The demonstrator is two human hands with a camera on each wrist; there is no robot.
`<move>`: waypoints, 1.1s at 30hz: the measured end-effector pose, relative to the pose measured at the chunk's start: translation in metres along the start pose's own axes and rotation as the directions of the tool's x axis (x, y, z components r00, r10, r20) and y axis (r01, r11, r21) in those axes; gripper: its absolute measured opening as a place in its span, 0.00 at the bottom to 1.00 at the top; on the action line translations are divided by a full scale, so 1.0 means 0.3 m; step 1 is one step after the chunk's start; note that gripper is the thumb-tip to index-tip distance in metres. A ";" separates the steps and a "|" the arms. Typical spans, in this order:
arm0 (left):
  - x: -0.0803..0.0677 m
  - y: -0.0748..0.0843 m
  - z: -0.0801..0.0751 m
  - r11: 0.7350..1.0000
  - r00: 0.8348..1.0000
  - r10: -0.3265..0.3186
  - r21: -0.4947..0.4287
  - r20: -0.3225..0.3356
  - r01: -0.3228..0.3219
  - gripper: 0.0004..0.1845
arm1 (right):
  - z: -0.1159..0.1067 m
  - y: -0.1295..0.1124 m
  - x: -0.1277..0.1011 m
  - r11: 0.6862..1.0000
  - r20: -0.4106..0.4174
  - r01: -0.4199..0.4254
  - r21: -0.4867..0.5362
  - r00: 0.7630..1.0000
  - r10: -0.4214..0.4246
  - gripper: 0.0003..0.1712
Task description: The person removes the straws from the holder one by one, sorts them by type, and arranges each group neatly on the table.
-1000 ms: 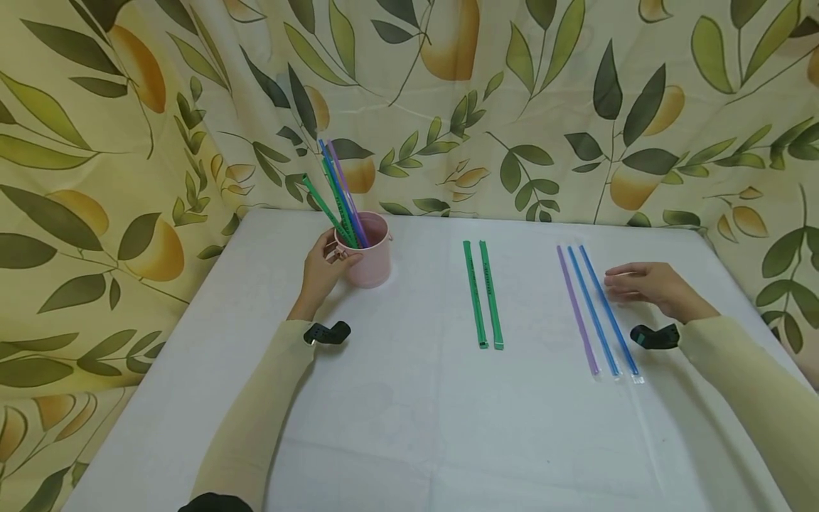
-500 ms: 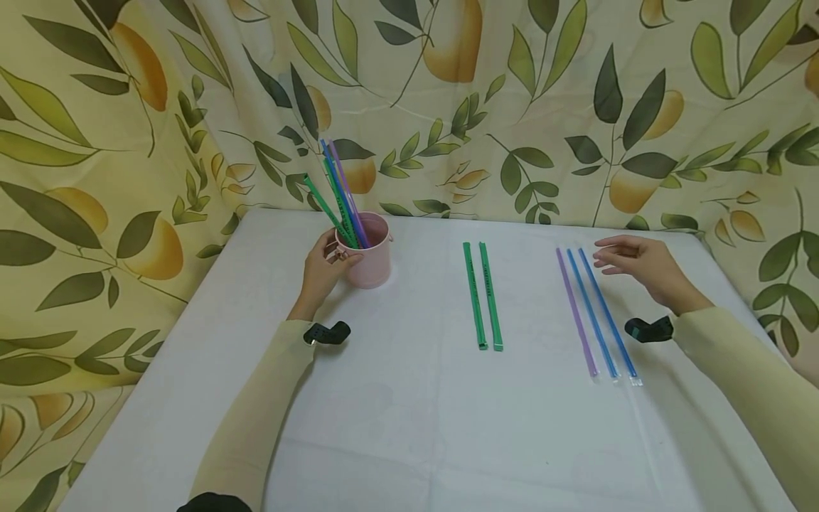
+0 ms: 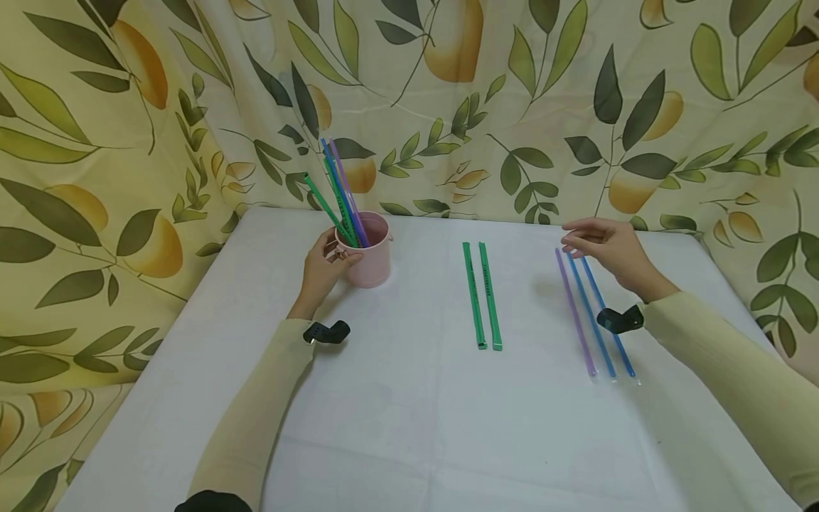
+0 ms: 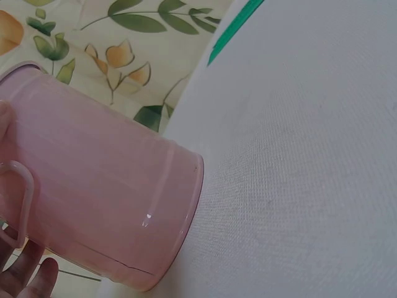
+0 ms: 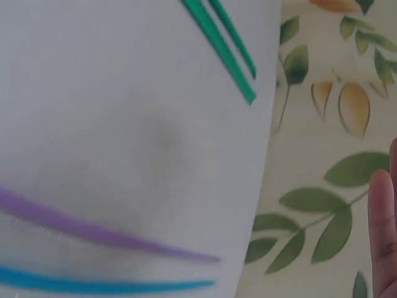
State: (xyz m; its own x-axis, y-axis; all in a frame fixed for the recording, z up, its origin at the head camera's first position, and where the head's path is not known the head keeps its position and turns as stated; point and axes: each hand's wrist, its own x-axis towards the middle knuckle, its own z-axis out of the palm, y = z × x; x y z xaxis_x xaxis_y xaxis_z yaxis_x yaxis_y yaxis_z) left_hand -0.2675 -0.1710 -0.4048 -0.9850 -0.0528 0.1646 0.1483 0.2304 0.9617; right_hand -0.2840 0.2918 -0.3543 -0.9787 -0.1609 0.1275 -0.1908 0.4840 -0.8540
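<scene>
On the bench point(image 3: 409, 427), the left hand point(image 3: 322, 270) keeps its place, fingers point(image 3: 333, 249) curled round the side of the pink cup point(image 3: 367, 250), which stands upright with several straws point(image 3: 339, 192) leaning out of it. Over the far ends of the purple straw point(image 3: 574, 313) and two blue straws point(image 3: 591, 313), the right hand point(image 3: 608, 249) now hangs, having lifted and slid leftward and away from the person since the earlier frame, when it lay flat just right of them. Its fingers point(image 3: 579, 238) are loosely extended and hold nothing; they seem clear of the straws, though the wrist view is too blurred to confirm. Two green straws point(image 3: 483, 295) lie between the hands, unmoved.
</scene>
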 end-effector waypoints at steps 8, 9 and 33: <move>0.032 -0.056 0.000 1.000 1.000 0.013 -0.014 -0.002 -0.013 0.38 | 0.091 -0.111 0.050 1.000 0.066 0.011 -0.004 0.998 -0.011 0.16; 0.040 -0.070 0.000 1.000 1.000 0.011 -0.011 -0.004 -0.011 0.38 | 0.102 -0.124 0.056 1.000 0.073 0.012 -0.008 0.997 -0.012 0.18; 0.093 -0.075 -0.019 0.990 0.996 -0.030 0.141 0.088 0.017 0.44 | 0.319 -0.310 0.214 0.996 0.118 0.057 0.074 0.991 -0.066 0.19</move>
State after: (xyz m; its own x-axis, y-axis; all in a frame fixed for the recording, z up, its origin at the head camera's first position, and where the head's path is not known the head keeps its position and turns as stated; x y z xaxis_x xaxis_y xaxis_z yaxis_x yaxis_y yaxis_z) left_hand -0.2979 -0.1831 -0.4205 -0.9929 0.0263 0.1159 0.1175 0.3642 0.9239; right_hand -0.3219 0.1540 -0.3149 -0.9483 -0.2926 0.1229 -0.2403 0.4090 -0.8803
